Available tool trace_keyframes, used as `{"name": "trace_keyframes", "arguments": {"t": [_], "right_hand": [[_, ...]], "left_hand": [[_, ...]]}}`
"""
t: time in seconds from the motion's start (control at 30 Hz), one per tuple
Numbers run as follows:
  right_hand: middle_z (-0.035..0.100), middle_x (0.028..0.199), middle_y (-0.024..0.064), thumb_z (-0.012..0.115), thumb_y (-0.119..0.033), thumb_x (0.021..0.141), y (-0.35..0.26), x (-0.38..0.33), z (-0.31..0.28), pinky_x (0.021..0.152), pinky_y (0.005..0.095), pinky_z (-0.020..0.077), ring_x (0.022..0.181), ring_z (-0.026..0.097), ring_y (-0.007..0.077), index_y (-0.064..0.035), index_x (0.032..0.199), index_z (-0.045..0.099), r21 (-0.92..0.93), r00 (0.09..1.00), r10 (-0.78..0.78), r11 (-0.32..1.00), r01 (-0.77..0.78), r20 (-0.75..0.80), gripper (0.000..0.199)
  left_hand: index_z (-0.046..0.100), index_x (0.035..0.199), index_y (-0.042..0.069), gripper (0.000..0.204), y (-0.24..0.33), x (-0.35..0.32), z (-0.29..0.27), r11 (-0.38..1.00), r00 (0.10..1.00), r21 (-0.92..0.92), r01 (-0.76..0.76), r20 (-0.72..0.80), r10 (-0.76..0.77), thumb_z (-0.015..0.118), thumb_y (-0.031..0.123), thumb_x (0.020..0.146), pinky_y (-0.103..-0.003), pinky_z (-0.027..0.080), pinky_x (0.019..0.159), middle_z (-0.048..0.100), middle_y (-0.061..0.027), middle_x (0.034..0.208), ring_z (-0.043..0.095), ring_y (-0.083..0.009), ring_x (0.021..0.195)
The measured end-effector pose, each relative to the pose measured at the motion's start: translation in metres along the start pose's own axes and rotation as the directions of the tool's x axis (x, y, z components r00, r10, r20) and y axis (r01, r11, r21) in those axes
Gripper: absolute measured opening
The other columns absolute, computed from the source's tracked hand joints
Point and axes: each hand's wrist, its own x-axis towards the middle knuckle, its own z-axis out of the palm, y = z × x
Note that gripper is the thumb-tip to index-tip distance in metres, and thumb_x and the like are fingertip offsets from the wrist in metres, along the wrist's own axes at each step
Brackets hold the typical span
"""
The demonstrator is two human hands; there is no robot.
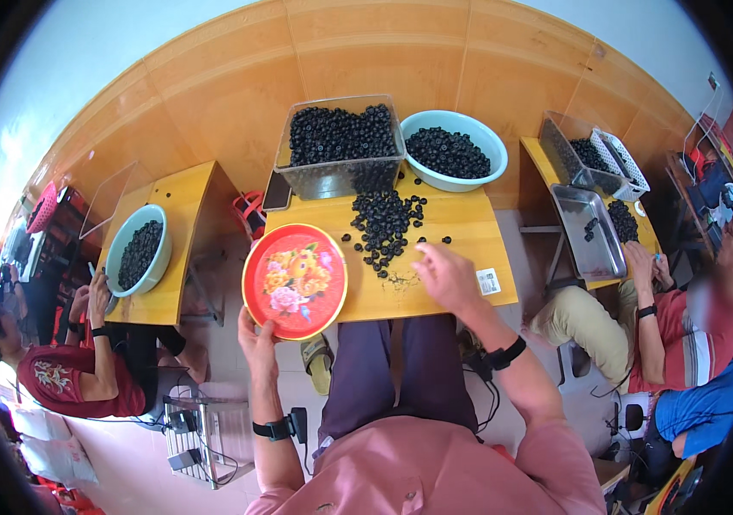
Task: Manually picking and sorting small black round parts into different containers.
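A round red tray (267,296) with a yellow rim and a flower pattern was gripped by the left hand (260,340) at its lower edge, the thumb laid over the rim, and was held tilted at the near left corner of the table (475,243). The right hand (445,276) was held above the near edge, toward the right corner, with its fingers partly curled; whether anything was pinched in it could not be told. Small black ring-like pieces (381,223) were heaped across the middle of the table, with a few scattered toward the near edge and the right. At the far edge, a clear bin (325,184) was filled with similar pieces, and a pale blue basin (447,183) just beside it, at the far right corner, was also loaded with them. A phone-like dark slab (278,191) was placed at the far left corner, and a white label (488,281) was seen near the right corner of the near edge.
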Motion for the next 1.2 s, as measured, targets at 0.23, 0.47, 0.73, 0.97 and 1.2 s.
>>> {"name": "trace_keyframes", "arguments": {"t": [0.23, 0.47, 0.73, 0.97, 1.2], "right_hand": [[0.061, 0.107, 0.0166, 0.076, -0.015, 0.086, 0.072, -0.025, -0.001, 0.091, 0.046, 0.051, 0.105, 0.061, 0.0356, -0.0023, 0.11, 0.067, -0.326, 0.942, 0.292, 0.918, -0.227, 0.165, 0.029], [0.06, 0.098, 0.016, 0.072, -0.009, 0.085, 0.092, -0.03, 0.02, 0.087, 0.0458, 0.0505, 0.099, 0.06, 0.0351, -0.0025, 0.101, 0.066, -0.383, 0.99, 0.127, 0.919, -0.093, 0.064, 0.018], [0.059, 0.096, 0.0152, 0.062, -0.004, 0.09, 0.102, -0.044, 0.032, 0.08, 0.0471, 0.046, 0.093, 0.058, 0.0353, -0.0023, 0.101, 0.059, -0.409, 0.997, 0.057, 0.91, -0.072, -0.05, 0.011], [0.058, 0.095, 0.0154, 0.061, -0.006, 0.091, 0.101, -0.047, 0.034, 0.08, 0.0473, 0.043, 0.092, 0.056, 0.036, -0.0028, 0.105, 0.055, -0.296, 0.981, -0.007, 0.954, -0.052, -0.194, 0.015], [0.058, 0.094, 0.0155, 0.06, -0.006, 0.092, 0.096, -0.043, 0.037, 0.081, 0.0473, 0.0431, 0.092, 0.056, 0.036, -0.0023, 0.104, 0.055, -0.24, 0.982, -0.027, 0.971, -0.019, -0.189, 0.014]], "left_hand": [[0.045, 0.145, -0.001, 0.056, -0.019, 0.022, -0.036, 0.978, 0.987, 0.202, 0.048, -0.157, -0.015, 0.06, -0.002, 0.091, -0.024, 0.057, 0.058, 0.063, -0.012, 0.123, 0.07, -0.0162, 0.085], [0.045, 0.145, -0.004, 0.054, -0.025, 0.041, -0.002, 0.978, 0.995, 0.206, 0.02, -0.103, 0.001, 0.063, -0.002, 0.094, -0.03, 0.06, 0.066, 0.057, -0.0149, 0.13, 0.069, -0.0193, 0.091], [0.055, 0.139, 0.001, 0.058, -0.039, 0.048, 0.044, 0.671, 0.975, 0.738, -0.069, -0.092, 0.202, 0.076, 0.015, 0.087, -0.038, 0.055, 0.091, 0.052, -0.0228, 0.131, 0.065, -0.0292, 0.106], [0.065, 0.128, -0.002, 0.052, -0.04, 0.065, 0.073, 0.627, 0.976, 0.765, -0.147, 0.01, 0.216, 0.078, 0.022, 0.084, -0.038, 0.055, 0.087, 0.057, -0.0237, 0.125, 0.067, -0.0284, 0.092], [0.064, 0.13, -0.004, 0.051, -0.061, 0.082, 0.067, 0.675, 0.987, 0.729, -0.118, 0.011, 0.161, 0.076, 0.017, 0.085, -0.037, 0.056, 0.084, 0.061, -0.0226, 0.12, 0.068, -0.0263, 0.086]]}}
